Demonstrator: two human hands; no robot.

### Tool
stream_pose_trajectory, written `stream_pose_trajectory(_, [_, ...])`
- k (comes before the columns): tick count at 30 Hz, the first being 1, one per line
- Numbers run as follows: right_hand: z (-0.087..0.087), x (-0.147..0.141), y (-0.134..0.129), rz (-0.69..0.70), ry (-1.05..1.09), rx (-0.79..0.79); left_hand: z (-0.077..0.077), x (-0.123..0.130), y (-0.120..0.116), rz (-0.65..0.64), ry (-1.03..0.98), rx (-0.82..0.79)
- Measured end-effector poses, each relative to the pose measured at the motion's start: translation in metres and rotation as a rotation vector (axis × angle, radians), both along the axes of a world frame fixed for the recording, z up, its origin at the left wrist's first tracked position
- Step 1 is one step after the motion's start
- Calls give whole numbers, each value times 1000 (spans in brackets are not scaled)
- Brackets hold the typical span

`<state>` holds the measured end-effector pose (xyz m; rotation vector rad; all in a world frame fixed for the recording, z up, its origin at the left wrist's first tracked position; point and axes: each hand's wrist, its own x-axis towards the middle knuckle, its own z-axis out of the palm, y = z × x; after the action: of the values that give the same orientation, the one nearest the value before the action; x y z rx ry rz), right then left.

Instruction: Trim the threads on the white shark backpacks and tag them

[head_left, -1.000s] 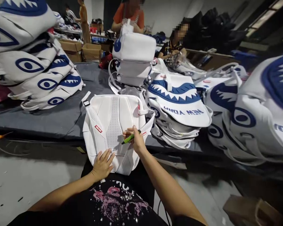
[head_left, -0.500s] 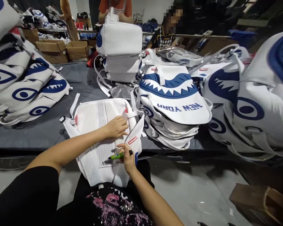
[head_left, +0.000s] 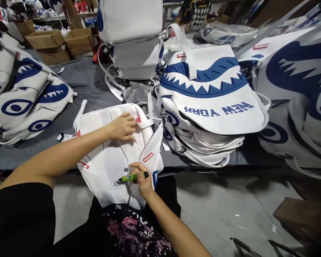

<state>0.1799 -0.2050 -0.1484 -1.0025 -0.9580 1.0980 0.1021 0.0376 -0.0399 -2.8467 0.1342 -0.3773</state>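
Note:
A white backpack [head_left: 96,128] leans on the table edge and my lap, its padded, dotted back panel facing me. My left hand [head_left: 123,127] lies across the upper part of that panel, fingers curled against the fabric near the right strap. In my right hand [head_left: 143,182] is a green and black marker pen [head_left: 131,177], held between thumb and fingers. Its thin tip points left and is at the lower back panel, beside a seam; whether it touches is too small to tell. The right strap with its red label [head_left: 148,157] lies just above my right hand.
Stacked white backpacks with blue shark-mouth prints [head_left: 214,96] stand right of my bag. More backpacks pile up at the left [head_left: 34,103] and far right [head_left: 296,82]. Behind are two stacked bags [head_left: 133,53], clear plastic [head_left: 136,94] and cardboard boxes [head_left: 49,46]. A co-worker [head_left: 195,14] is across the table.
My view has shifted closer and lower, so the surroundings look larger. Both hands keep nearly the same places on the backpack, with the pen tip still by the lower panel.

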Motion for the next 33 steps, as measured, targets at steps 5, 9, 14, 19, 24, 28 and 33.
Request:
stream_pose_trajectory(5, [0,-1,-1,4,21,-19,17,-10,28,56,8,23])
stream_pose_trajectory(9, [-1,-4,-1,7,76,-34,28,-24,55,263,-70,-102])
stream_pose_trajectory(14, [14,-3,-2,-38,73,-84,25,-31,35,333,-122,-116])
stream_pose_trajectory(19, [60,8,8,-306,17,118,3,-25,-20,256,-68,-193])
stream_pose_trajectory(24, [86,15,53,-534,-233,211,-12,-17,-47,405,-112,-236])
stream_pose_trajectory(28, [67,25,67,-598,-369,122,-23,-20,-59,454,-161,-295])
stream_pose_trajectory(33, [53,40,44,-618,-396,-73,-42,-24,-62,374,-372,-479])
